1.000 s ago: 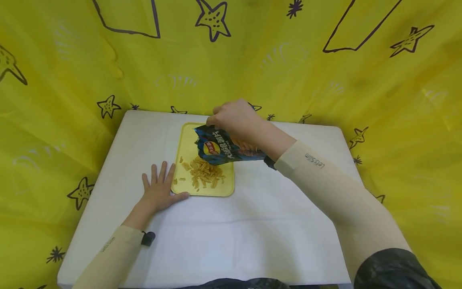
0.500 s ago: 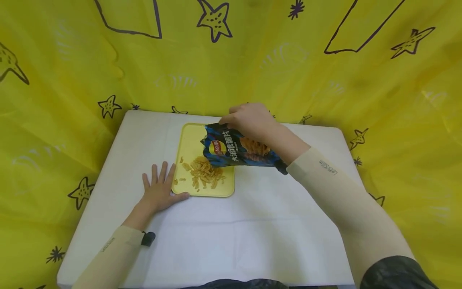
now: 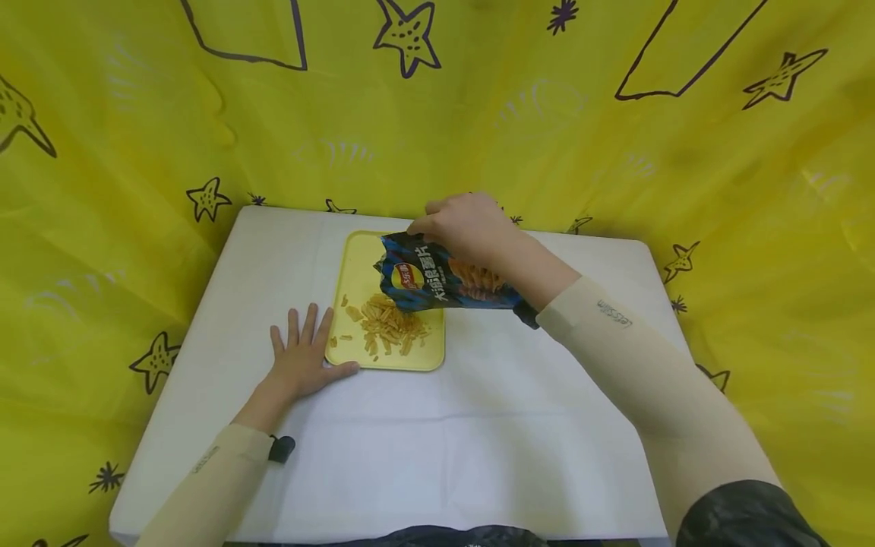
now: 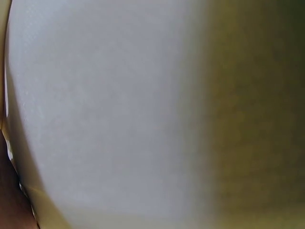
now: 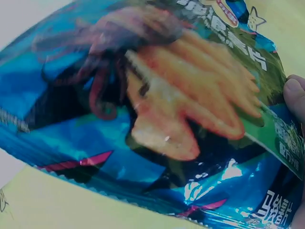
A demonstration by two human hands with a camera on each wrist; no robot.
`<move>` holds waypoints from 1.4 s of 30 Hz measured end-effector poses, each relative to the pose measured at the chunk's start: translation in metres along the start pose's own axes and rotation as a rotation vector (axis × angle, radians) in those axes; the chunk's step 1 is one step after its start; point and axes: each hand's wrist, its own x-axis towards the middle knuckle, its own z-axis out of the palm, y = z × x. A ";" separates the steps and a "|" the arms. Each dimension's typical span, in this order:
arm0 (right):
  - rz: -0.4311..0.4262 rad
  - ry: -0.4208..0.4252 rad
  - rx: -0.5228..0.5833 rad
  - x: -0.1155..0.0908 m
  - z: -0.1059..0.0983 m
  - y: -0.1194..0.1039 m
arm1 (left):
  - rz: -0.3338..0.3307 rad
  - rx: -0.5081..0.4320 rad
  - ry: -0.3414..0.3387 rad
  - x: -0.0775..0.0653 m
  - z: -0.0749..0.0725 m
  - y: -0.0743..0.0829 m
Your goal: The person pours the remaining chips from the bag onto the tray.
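My right hand grips a blue and black bag of potato chips by its upper edge. The bag lies sideways in the air, its torn mouth to the left over a yellow tray. In the right wrist view the chip bag fills most of the picture, with a thumb at its right edge. Broken chips lie heaped on the tray under the mouth, with a few pieces scattered to the left. My left hand rests flat, fingers spread, at the tray's lower left corner.
The table has a white cover, and the tray sits toward its back. A yellow curtain with drawn stars hangs behind and at both sides. The left wrist view is mostly blurred white and dark yellow.
The bag and my right hand moved right and slightly down, then a little back left and up. My left hand stays in place, and the chip heap looks much the same.
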 end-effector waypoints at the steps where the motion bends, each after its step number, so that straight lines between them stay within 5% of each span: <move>1: 0.001 0.007 0.004 -0.001 -0.001 0.000 | -0.001 0.002 0.003 0.000 0.000 0.000; 17: 0.006 0.117 0.095 -0.006 -0.001 0.011 | -0.003 0.001 -0.012 0.000 -0.009 0.002; 24: 0.066 0.145 0.243 -0.025 0.012 0.024 | -0.002 -0.010 -0.006 0.002 -0.006 0.003; 32: 0.295 0.243 0.535 -0.067 0.043 0.036 | 0.016 -0.008 -0.009 0.001 -0.007 0.004; 42: 0.757 0.637 0.902 -0.123 0.106 0.035 | 0.028 -0.020 0.009 -0.003 -0.004 0.001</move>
